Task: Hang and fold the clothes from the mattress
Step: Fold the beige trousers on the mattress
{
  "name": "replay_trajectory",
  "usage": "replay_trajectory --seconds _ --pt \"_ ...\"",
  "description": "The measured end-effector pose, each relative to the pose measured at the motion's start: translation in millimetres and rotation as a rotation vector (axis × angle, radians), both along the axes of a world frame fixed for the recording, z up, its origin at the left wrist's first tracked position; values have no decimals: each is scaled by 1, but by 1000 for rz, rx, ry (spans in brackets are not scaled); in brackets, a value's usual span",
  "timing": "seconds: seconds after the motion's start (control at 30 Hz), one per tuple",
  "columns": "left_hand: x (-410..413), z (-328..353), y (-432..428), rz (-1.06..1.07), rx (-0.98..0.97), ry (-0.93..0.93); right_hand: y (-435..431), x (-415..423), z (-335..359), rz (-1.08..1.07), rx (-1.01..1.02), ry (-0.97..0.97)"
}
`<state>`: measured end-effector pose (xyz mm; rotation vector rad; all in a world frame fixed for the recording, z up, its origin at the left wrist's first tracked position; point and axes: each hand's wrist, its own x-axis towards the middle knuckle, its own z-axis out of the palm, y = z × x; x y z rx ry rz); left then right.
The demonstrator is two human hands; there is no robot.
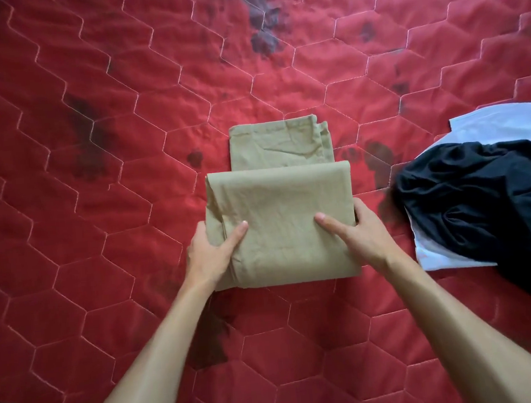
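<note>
Red quilted mattress (97, 182), stitched in hexagons and blotched with dark stains, fills the head view; near its middle lies the khaki garment (278, 219), close in front of the person. It is already folded into a compact, roughly square bundle; a rounded fold runs across its far edge, and a narrower layered end with seamed edges sticks out flat beyond that fold. The cloth is a dull olive-tan, thin and lightly creased.

The left hand (212, 253) grips the bundle's left side and the right hand (360, 235) grips its right side; each thumb lies flat on top, while the fingers (361, 209) curl round the edge and under it, so both hands hold the cloth.

By the look of it this garment is nearly done; one more fold over the protruding end, or lifting it away, seems to be what is left for it. To the right, well apart from the bundle, a black garment (480, 203) lies crumpled on top of a white garment (505, 122); both look unfolded, so the task appears well short of finished.
</note>
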<state>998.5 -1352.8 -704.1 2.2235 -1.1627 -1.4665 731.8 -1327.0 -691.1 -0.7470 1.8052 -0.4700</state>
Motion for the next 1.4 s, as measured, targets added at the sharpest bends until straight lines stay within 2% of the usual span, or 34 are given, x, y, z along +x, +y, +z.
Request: replay_trajectory --seconds 0.1,0.2,0.3,0.43,0.57,0.8,0.9,0.97,1.07,1.1,1.27,1.33,1.4 --pt "5 -4 14 -47 154 7 11 0 -3 126 119 96" --pt "5 8 32 -10 249 108 34 3 7 148 206 76" --pt "6 25 52 83 194 265 67 7 27 43 91 -82" --pt "8 38 57 141 60 280 74 13 38 -89 -106 -203" --pt "-1 27 29 107 -49 182 44 14 18 -101 -201 -35" --pt "-18 -2 13 5 -120 -184 22 30 -9 -62 -116 322" --pt "-20 6 30 -50 -66 -188 36 29 -6 -64 29 225" --pt "-12 9 34 33 23 -81 44 24 -2 -92 69 146" --pt "-2 16 36 278 150 299 47 18 6 -126 -45 143" --pt "-2 16 38 299 165 355 48 17 6 -132 -66 162" --pt "-1 11 64 263 301 433 57 17 -7 -110 172 231" --pt "0 10 72 330 308 484 53 20 -8 -117 175 261" --pt "-1 10 78 345 286 531 51 20 -6 -143 91 267"
